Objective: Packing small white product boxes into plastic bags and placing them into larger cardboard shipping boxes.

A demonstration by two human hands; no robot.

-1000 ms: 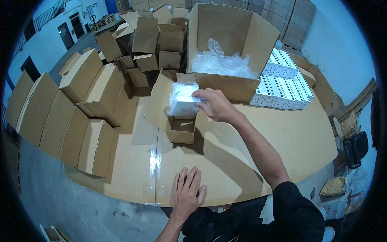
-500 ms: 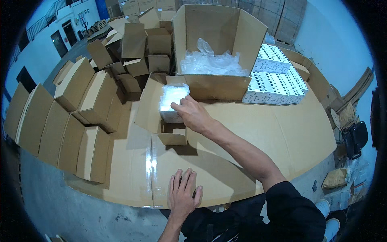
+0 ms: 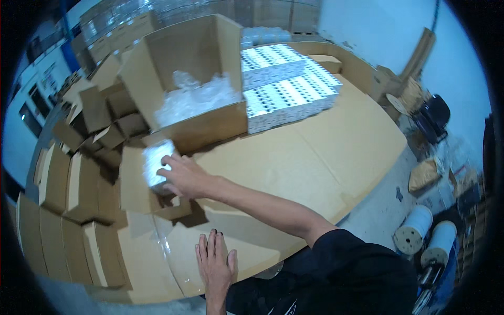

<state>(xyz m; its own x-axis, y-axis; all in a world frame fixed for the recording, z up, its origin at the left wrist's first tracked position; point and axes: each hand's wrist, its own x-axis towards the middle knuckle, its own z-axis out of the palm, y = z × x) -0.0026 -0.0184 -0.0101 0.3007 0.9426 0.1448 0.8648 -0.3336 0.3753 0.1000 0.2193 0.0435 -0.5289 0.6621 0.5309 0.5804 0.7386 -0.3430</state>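
Observation:
My right hand [image 3: 184, 176] reaches left across the table, with bent fingers gripping a bubble-wrapped white package [image 3: 152, 157]. The package sits partly down in a small open carton [image 3: 178, 209], whose flap leans out on the left. How the fingers go around its far side is hidden. My left hand [image 3: 214, 261] lies flat on the cardboard-covered tabletop near its front edge, fingers stretched out, holding nothing. Behind the small carton stands a large open carton [image 3: 210, 125] with clear bubble wrap [image 3: 197, 100] in it.
White patterned small boxes [image 3: 291, 107] are stacked right of the large carton. Several brown cartons [image 3: 81, 184] stand in rows on the left, with open ones [image 3: 100, 107] piled behind. A black chair [image 3: 433, 118] and white spools [image 3: 415, 228] are on the floor at the right.
The view has turned to the right, so the table and cartons sit further left in it. My right hand remains at the wrapped package; my left hand still lies flat.

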